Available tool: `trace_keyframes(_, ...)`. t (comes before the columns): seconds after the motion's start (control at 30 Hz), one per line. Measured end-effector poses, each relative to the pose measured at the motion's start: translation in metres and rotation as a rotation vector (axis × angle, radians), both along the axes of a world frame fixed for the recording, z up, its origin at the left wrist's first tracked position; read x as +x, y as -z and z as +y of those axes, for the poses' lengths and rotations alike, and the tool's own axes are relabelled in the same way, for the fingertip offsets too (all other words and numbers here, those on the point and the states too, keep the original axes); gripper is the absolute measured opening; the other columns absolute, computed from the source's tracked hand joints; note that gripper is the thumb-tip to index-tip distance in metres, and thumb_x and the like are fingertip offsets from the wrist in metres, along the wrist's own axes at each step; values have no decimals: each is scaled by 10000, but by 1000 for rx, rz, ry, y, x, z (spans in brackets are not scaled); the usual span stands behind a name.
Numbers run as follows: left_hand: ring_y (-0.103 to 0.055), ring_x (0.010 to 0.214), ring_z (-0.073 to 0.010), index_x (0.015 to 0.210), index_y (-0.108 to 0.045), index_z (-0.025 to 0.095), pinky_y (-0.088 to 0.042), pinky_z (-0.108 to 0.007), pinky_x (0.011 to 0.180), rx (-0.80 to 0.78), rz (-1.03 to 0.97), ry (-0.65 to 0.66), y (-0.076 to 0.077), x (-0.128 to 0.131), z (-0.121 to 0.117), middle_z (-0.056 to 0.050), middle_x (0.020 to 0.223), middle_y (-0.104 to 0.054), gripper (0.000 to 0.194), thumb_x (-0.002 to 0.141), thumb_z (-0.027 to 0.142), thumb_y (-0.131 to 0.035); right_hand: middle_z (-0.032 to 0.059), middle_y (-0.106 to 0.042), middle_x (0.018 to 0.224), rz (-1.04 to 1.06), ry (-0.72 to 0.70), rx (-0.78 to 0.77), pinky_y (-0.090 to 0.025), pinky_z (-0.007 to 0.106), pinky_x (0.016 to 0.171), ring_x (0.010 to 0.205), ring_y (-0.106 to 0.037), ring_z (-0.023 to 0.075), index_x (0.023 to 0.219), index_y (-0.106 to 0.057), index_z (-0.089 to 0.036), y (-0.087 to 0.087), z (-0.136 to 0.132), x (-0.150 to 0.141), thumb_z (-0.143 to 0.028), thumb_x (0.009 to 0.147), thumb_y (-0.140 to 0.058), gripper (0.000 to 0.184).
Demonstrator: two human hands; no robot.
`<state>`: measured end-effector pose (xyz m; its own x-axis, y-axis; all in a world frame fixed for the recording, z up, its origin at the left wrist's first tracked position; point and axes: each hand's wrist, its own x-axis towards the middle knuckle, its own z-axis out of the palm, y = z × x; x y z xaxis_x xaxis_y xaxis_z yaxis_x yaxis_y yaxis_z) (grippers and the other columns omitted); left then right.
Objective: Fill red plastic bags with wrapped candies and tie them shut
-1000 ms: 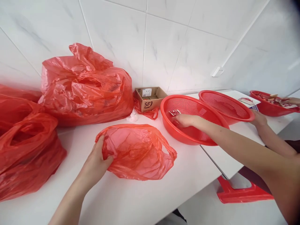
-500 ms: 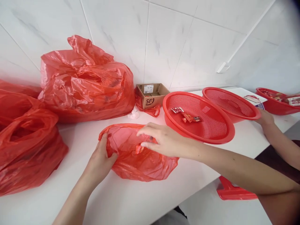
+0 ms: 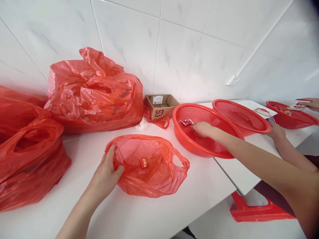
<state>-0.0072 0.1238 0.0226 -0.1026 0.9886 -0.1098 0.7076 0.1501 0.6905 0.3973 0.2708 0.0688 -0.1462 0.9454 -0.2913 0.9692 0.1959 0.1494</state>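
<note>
My left hand (image 3: 109, 171) grips the left rim of a red plastic bag (image 3: 152, 186), thumb inside and fingers round the outside. The bag stands with its mouth wide, and one small red packet (image 3: 143, 162) with pale lettering lies inside it. My right hand (image 3: 203, 129) reaches down into a red perforated plastic basket (image 3: 224, 153), its fingers bunched near the bottom. What they pinch, if anything, is hidden by the hand. Just left of those fingers rests a red and white packet (image 3: 186, 121).
Two big full red bags (image 3: 97, 96) stand at the left and back. A small cardboard box (image 3: 161, 108) sits by the wall, beside crumpled white tissue (image 3: 142, 124). Further right are another red basket (image 3: 241, 114), a red basin (image 3: 286, 121), and a co-worker's hands (image 3: 275, 131). Below is a red stool (image 3: 259, 212).
My right hand has moved right, from over the bag into the basket. A small packet now lies uncovered in the bag. At far right, a co-worker's hand has appeared holding a packet.
</note>
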Motion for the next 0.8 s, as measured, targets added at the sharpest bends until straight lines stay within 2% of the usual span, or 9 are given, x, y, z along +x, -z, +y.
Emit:
trace_keyframes(0.07,-512,1250,-354,1552,-149,215,-451,-511,977,-8,-13,-4,1,0,1,-178,1438,-424,799,831,334,-472,174,-703,944,12,-6,1,-442,417,858,965,-639,322,877,-680,-132,-2,1,2,-172,791,-614,115)
trace_keyframes(0.13,-492,1275,-350,1551,-154,233,-435,-514,1003,-8,-28,-11,0,1,1,-165,1460,-402,792,836,345,-476,138,-708,992,126,-5,13,-460,378,853,960,-645,272,996,-651,-156,-16,0,-2,-220,836,-582,185)
trace_keyframes(0.3,-481,1305,-315,1558,-77,277,-402,-503,1059,-36,-185,-22,0,1,0,-129,1491,-405,854,831,361,-517,79,-697,1070,1004,-58,38,-511,305,793,912,-662,173,1137,-559,-198,-60,-41,-62,-390,884,-548,318)
trace_keyframes(0.37,-476,1321,-286,1560,-40,285,-410,-465,1068,-58,-290,-10,-1,1,0,-114,1509,-395,880,833,366,-529,59,-707,1015,1079,-185,-78,-509,310,804,887,-666,164,1123,-579,-200,-69,-65,-97,-417,879,-566,326)
trace_keyframes(0.43,-498,1303,-268,1561,-36,276,-440,-428,1048,-82,-362,-1,-2,1,-1,-111,1490,-424,895,830,369,-544,42,-712,1010,1016,-268,-33,-495,310,805,875,-656,159,1141,-589,-212,-71,-78,-122,-449,870,-590,360)
trace_keyframes(0.5,-571,1217,-263,1561,-33,265,-493,-409,984,-110,-396,4,-4,1,-1,-113,1403,-515,910,825,362,-558,32,-711,1035,880,-263,139,-478,316,801,880,-643,166,1177,-582,-232,-70,-73,-129,-472,876,-586,386)
trace_keyframes(0.6,-643,1084,-254,1560,-25,272,-544,-390,879,-125,-416,6,-6,0,-1,-95,1267,-609,917,823,341,-566,50,-689,1127,549,-133,331,-455,355,831,998,-624,223,1232,-553,-258,-61,-40,-100,-477,915,-517,387)
trace_keyframes(0.7,-638,1099,-257,1559,-40,284,-540,-394,888,-108,-430,4,-5,-2,-1,-97,1304,-588,913,820,338,-573,125,-620,1264,125,124,185,-441,426,869,1170,-553,334,1309,-508,-231,-45,-5,-48,-477,892,-541,485)
trace_keyframes(0.8,-570,1220,-260,1557,-40,297,-488,-417,991,-98,-436,-1,-2,-5,0,-96,1427,-502,901,828,362,-564,183,-680,1090,40,228,-6,-484,405,776,990,-645,347,1224,-578,-129,-23,8,-1,-438,743,-738,593)
